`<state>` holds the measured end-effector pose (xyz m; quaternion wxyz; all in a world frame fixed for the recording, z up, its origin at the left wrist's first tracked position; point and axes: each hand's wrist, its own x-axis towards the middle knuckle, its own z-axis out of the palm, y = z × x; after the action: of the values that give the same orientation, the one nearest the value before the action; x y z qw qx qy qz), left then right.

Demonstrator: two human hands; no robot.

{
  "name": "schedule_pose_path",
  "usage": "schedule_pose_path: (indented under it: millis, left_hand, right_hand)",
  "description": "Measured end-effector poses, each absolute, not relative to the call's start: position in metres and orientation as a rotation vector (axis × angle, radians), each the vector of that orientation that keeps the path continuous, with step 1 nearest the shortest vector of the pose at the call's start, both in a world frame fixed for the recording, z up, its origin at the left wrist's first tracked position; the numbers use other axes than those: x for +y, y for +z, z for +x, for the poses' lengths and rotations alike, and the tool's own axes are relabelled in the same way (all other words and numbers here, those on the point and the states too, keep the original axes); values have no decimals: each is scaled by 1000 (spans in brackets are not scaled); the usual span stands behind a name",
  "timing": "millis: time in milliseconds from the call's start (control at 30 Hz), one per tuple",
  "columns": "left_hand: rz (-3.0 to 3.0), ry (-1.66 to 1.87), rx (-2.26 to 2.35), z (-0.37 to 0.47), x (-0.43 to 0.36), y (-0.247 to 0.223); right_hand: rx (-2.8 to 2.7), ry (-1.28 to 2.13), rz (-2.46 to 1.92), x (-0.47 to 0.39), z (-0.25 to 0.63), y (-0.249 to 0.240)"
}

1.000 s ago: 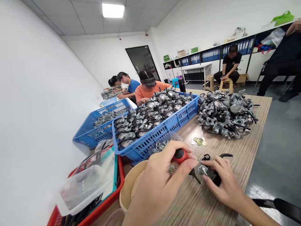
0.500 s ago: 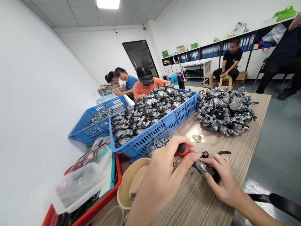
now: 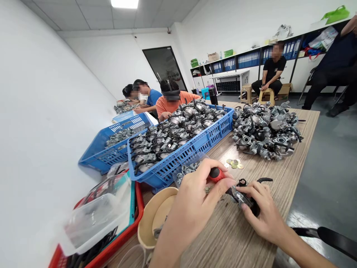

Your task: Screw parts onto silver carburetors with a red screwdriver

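Observation:
My left hand [image 3: 192, 197] is closed around the red and black handle of a screwdriver [image 3: 217, 174]. The screwdriver slants down to the right, and its dark shaft reaches a small metal carburetor [image 3: 239, 197] on the table. Whether the tip sits in a screw is too small to tell. Fingers and thumb of my right hand [image 3: 263, 210] grip the carburetor from the right and hide part of it. A black hose [image 3: 264, 179] sticks out beyond that hand. Just behind my hands lie several flat brass-coloured discs [image 3: 234, 163].
A blue crate [image 3: 178, 163] packed with carburetors stands ahead, with a carburetor pile [image 3: 264, 130] to its right. Small metal parts fill a clear box [image 3: 189, 169]. Nearer left are a round tan container [image 3: 145, 223] and a red tray [image 3: 141, 208]. Co-workers sit across the table [image 3: 223, 238].
The whole view has shifted slightly. My left hand still grips the screwdriver against the carburetor, and my right hand keeps its hold, with little visible movement.

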<state>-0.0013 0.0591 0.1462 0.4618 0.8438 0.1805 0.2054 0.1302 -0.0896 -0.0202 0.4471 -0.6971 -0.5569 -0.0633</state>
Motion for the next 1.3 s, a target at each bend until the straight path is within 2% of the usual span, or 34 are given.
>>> schedule_pose_path:
  millis: [1300]
  left_hand:
    - [2079, 525, 433, -1, 59, 144]
  right_hand:
    - [-1342, -169, -1726, -89, 129, -22]
